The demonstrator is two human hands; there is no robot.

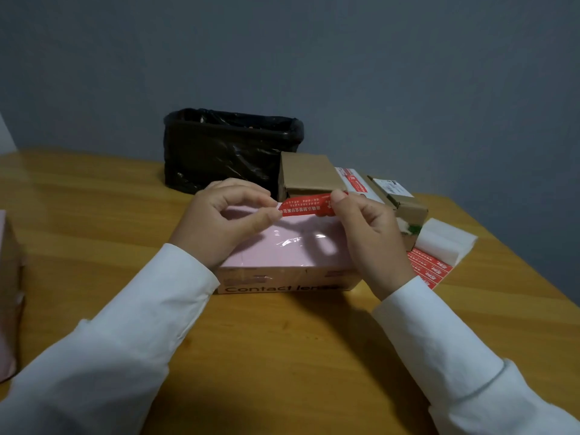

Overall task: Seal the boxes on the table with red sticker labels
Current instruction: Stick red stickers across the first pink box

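A pink box [292, 246] printed "Contact lens" on its front lies in the middle of the wooden table [94, 215]. Just above its far edge a red sticker label [306, 206] with white print is stretched between both hands. My left hand [226, 219] pinches the label's left end between thumb and forefinger. My right hand [367, 237] pinches its right end. Both wrists hover over the box top.
A black bin with a black liner [226, 146] stands behind the box. Brown cardboard boxes [309, 175] cluster at the back right, one bearing a red label [356, 182]. A sheet of red labels [428, 270] and white backing paper [445, 238] lie right. Another box [8, 293] sits at the left edge.
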